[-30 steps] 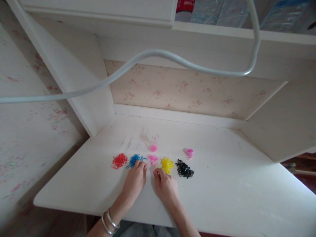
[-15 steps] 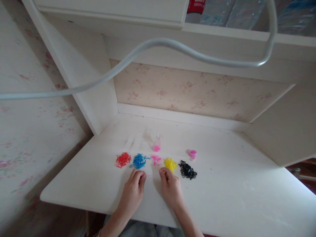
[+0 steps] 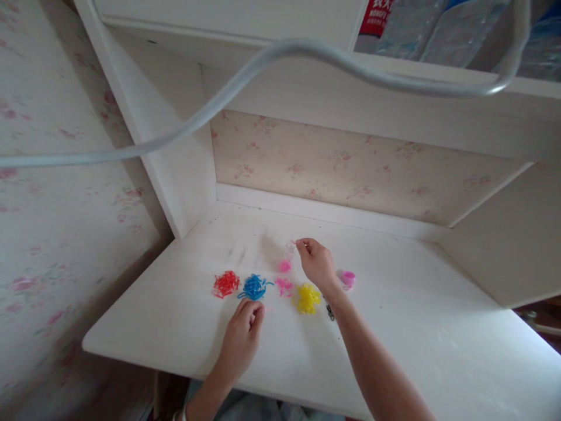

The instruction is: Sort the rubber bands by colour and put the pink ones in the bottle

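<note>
My right hand (image 3: 314,260) is closed in a pinch above a small clear container (image 3: 290,251) with pink bands (image 3: 285,266) at its bottom. A tiny pink rubber band shows at its fingertips, by the container's mouth. Near the desk's front, my left hand (image 3: 244,327) is also pinched, with a thin bit of pink band (image 3: 268,309) at its fingertips. Just beyond it lie piles of small rubber bands: red (image 3: 226,284), blue (image 3: 255,287), a smaller pink one (image 3: 284,286) and yellow (image 3: 309,298). My right forearm hides most of the black pile (image 3: 330,313).
A pink ring-like cap (image 3: 348,279) lies right of my right wrist. The white desk (image 3: 421,327) meets side panels and a back board. Overhead, a pale cable (image 3: 197,120) crosses the view below a shelf with plastic bottles (image 3: 456,35).
My right hand has moved forward from beside the yellow pile to the clear container's mouth, its forearm now covering the black bands. My left hand stays near the blue pile. The view shifted slightly.
</note>
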Available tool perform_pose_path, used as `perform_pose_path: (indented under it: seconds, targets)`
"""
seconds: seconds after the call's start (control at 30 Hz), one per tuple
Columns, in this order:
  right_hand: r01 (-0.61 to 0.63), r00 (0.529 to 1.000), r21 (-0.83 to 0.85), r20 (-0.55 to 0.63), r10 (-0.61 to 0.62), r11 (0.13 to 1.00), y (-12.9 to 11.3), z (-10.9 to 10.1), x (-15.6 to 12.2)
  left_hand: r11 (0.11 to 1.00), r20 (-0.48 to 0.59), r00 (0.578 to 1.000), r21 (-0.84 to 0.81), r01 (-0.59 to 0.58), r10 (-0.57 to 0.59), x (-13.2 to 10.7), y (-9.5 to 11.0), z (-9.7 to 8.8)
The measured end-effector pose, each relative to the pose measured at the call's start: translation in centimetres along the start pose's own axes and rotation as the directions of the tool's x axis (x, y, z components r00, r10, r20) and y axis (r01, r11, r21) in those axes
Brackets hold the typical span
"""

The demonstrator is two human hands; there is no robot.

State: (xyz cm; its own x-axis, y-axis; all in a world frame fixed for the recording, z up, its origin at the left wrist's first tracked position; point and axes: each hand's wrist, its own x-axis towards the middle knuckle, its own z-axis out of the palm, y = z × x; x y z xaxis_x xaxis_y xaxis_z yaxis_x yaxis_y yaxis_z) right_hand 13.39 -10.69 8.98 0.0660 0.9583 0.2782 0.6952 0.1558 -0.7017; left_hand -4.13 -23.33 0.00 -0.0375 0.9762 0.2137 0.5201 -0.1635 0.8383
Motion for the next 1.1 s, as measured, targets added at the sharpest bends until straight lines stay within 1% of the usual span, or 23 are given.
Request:
perform_pose_path:
  seconds: [0.13,0.37,0.5,0.6,0.63,0.7,0.77,0.83,0.93,1.1]
  targets:
    - [-0.005,1.000,-0.049,0.008,0.005,0.999,0.2,0.6,1.0,1.000,-0.007,1.000,-0.026,0.003,-0.003,0.1,0.1,-0.2]
    - [-0.020,1.000,-0.098,0.009,0.021,0.995,0.3,0.5,0.8,1.000,-0.005,1.000,-0.016,0.005,-0.005,0.3,0.0,-0.4]
    - [-0.033,0.999,-0.102,-0.004,0.032,0.994,0.2,-0.1,-0.2,1.000,-0.012,1.000,-0.018,0.003,-0.003,0.3,-0.1,-0.3]
    - [-0.034,0.999,-0.139,-0.006,0.034,0.990,0.3,-0.5,-2.2,1.000,-0.011,1.000,-0.024,0.006,-0.006,0.2,-0.1,-0.3]
    - [-0.027,0.999,-0.179,0.016,0.030,0.983,0.4,-0.6,-3.0,1.000,-0.009,1.000,-0.028,0.007,-0.007,0.2,-0.1,-0.3]
    - [-0.003,0.993,-0.301,0.115,0.040,0.954,0.7,-0.7,-4.7,0.999,-0.001,1.000,-0.040,0.014,-0.014,0.2,-0.1,-0.3]
    - [0.034,0.969,-0.440,0.234,0.078,0.898,0.9,-0.5,-6.2,0.999,0.006,1.000,-0.044,0.020,-0.020,0.3,0.0,-0.3]
    - [0.080,0.944,-0.546,0.310,0.112,0.834,1.0,-0.2,-7.4,0.999,0.006,1.000,-0.043,0.018,-0.018,0.3,0.0,-0.2]
    - [0.132,0.924,-0.620,0.360,0.131,0.773,0.7,0.5,-8.3,0.999,-0.005,1.000,-0.049,0.010,-0.011,0.3,0.0,-0.1]
    - [0.186,0.917,-0.656,0.383,0.109,0.732,0.6,1.9,-8.4,0.998,0.000,1.000,-0.054,0.013,-0.013,0.3,-0.1,-0.2]
